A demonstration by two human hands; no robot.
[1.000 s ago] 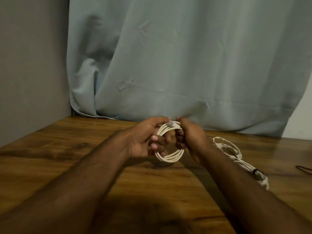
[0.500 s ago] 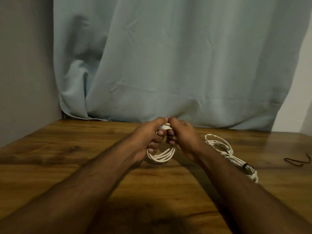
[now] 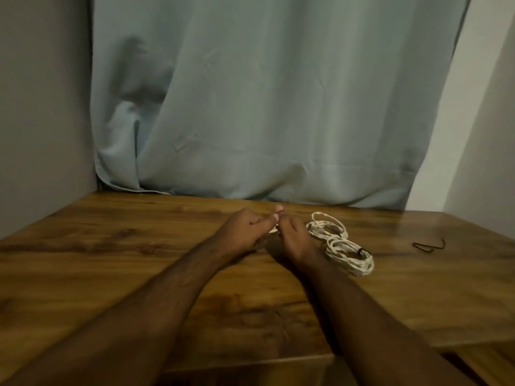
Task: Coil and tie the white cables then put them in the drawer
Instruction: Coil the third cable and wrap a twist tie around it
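Observation:
Over the middle of the wooden table (image 3: 139, 274), my left hand (image 3: 245, 229) and my right hand (image 3: 292, 238) meet with curled fingers. Both pinch a small white cable coil (image 3: 274, 230), of which only a sliver shows between the fingers; the hands hide the rest. Just right of my right hand, two more white cable coils (image 3: 338, 242) lie on the table, the nearer one bound by a black tie (image 3: 361, 250). No drawer can be seen.
A loose black tie (image 3: 429, 246) lies on the table at the far right. A pale blue curtain (image 3: 264, 107) hangs behind the table's far edge, with walls on either side. The table's near edge runs along the bottom right.
My hands have lowered toward the table and closed round the small coil, which now shows far less. The view tilted so the table appears lower.

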